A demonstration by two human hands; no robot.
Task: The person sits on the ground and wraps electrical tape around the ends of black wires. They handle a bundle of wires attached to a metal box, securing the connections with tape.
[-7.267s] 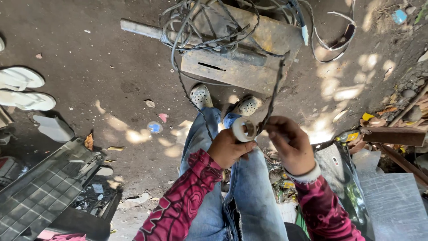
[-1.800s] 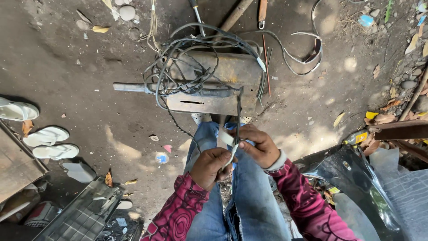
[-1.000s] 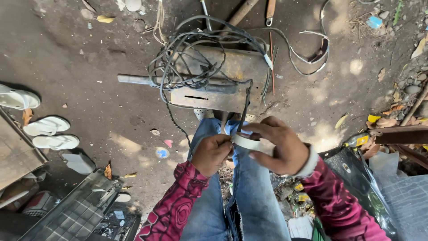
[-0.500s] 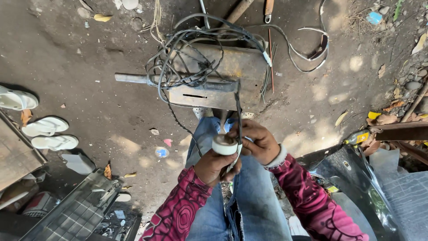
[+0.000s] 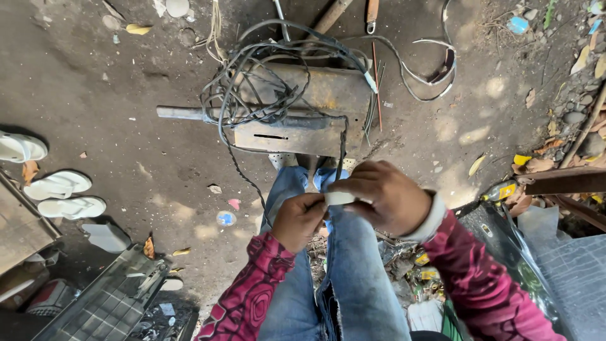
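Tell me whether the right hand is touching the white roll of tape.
Touching. The head view shows the right hand with its fingers wrapped over the white roll of tape, no gap visible; the left hand meets it from the other side.

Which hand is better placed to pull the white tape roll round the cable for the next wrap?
Probably the right hand: it covers the white tape roll from above. The left hand sits beside it, pinching at the cable, so it looks suited to steadying.

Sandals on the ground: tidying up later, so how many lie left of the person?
3: one sandal at the left edge, two more, a nearer sandal and a lower sandal, just below it. Others may lie outside the view.
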